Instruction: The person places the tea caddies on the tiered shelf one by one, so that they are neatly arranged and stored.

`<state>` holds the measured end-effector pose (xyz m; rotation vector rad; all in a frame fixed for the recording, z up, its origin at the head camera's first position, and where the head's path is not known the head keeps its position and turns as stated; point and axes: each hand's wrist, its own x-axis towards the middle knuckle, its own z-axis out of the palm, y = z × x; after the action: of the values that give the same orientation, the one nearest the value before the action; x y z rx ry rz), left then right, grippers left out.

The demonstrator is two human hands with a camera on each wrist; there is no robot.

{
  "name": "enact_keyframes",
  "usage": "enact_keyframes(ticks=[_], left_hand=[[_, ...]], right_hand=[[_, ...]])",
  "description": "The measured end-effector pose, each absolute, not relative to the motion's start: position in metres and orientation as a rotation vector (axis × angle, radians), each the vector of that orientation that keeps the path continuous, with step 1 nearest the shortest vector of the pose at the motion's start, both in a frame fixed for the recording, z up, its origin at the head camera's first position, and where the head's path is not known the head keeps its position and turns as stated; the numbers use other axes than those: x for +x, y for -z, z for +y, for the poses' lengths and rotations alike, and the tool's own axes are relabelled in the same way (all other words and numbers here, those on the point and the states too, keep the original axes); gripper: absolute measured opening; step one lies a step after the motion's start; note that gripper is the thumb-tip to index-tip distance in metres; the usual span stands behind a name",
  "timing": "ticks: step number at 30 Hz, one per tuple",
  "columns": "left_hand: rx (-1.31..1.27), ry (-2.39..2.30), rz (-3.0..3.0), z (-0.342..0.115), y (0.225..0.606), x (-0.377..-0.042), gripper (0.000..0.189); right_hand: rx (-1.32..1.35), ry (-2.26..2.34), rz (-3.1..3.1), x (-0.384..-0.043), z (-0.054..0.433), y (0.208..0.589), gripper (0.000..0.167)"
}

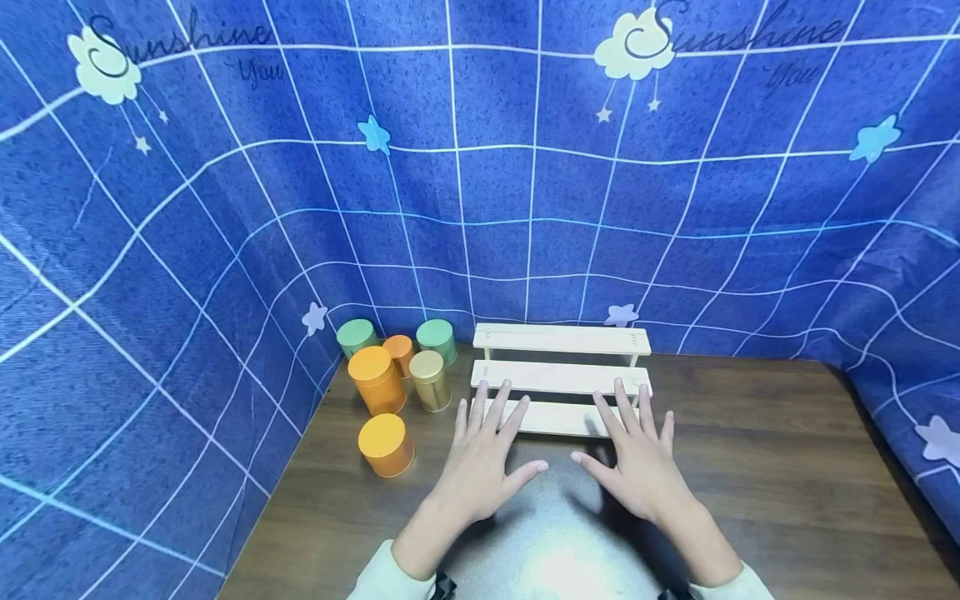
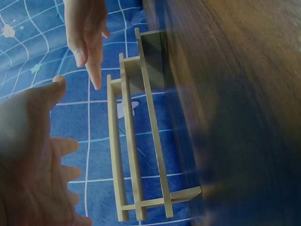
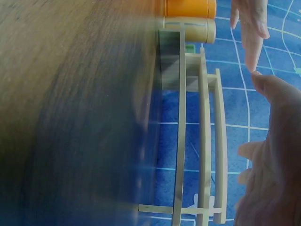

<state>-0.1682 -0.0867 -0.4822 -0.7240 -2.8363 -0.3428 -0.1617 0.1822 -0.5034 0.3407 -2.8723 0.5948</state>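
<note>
Both hands hover over the table with palms down and fingers spread, holding nothing. In the head view the left hand overlaps the left part of a pale three-step wooden rack, and the right hand overlaps its right part. The left wrist view shows the rack beyond the left hand, with a gap between them. In the right wrist view the right hand is likewise apart from the rack. All three shelves carry nothing.
Left of the rack stand several round canisters: a tall orange one, a short orange one, a small orange one, a gold one and green ones. A blue patterned curtain hangs behind the wooden table.
</note>
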Motion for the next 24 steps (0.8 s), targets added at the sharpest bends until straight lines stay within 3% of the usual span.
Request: enact_keyframes(ticks=[24], left_hand=[[-0.714,0.368,-2.838,-0.0859,0.4856,-0.1708,0.090]], right_hand=[[0.349,-0.700,-2.864,-0.1665,0.1832,0.5074,0.092]])
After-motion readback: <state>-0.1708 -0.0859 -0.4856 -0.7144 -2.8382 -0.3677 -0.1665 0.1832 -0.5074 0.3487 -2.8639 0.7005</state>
